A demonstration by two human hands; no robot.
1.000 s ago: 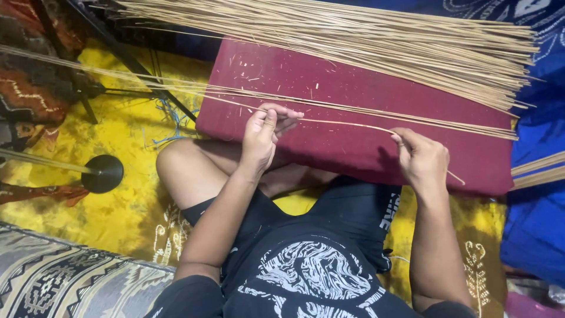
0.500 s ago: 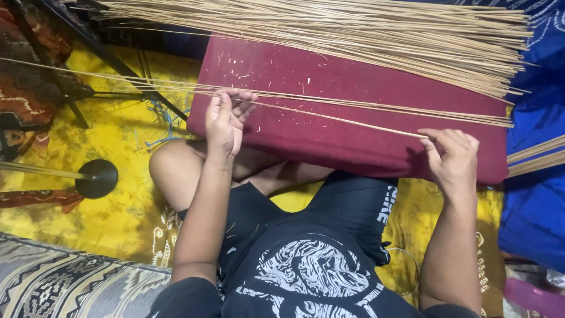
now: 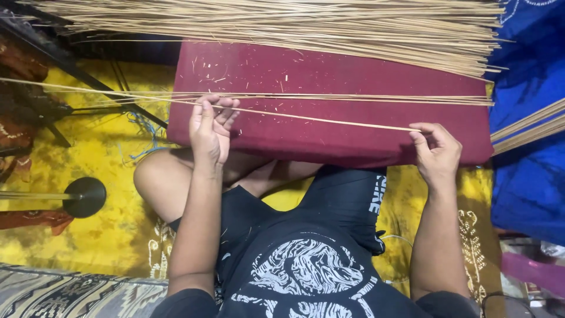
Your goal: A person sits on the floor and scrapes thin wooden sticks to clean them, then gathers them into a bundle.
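Head view
Item held: one thin, pale stick (image 3: 318, 119), stretched between the two hands above the maroon cushion (image 3: 353, 76).
Left hand (image 3: 209, 126): set at the cushion's left edge, near its front-left corner; the fingers (image 3: 226, 112) are curled loosely round the stick, thumb raised along it.
Right hand (image 3: 438, 150): set at the cushion's front edge, near the front-right corner; the stick's end is pinched between thumb and fingertips, the remaining fingers folded in.
Long axis: laid almost parallel to the cushion's front edge, sloping slightly down toward the right hand. The left part extends past the cushion's left edge over the yellow floor cloth (image 3: 100, 153).
Handling, judged: very light; slender and springy, so bending is likely if it is held at one end only, and snapping if it is flexed sharply. The surface is judged smooth, so slipping through a loose grip is possible.
Hold points, judged: two well-separated points along the length, as held here.
Surroundings: a thin row of like sticks (image 3: 365, 99) lies just behind it on the cushion; a thick bundle of sticks (image 3: 294, 23) covers the cushion's far edge.
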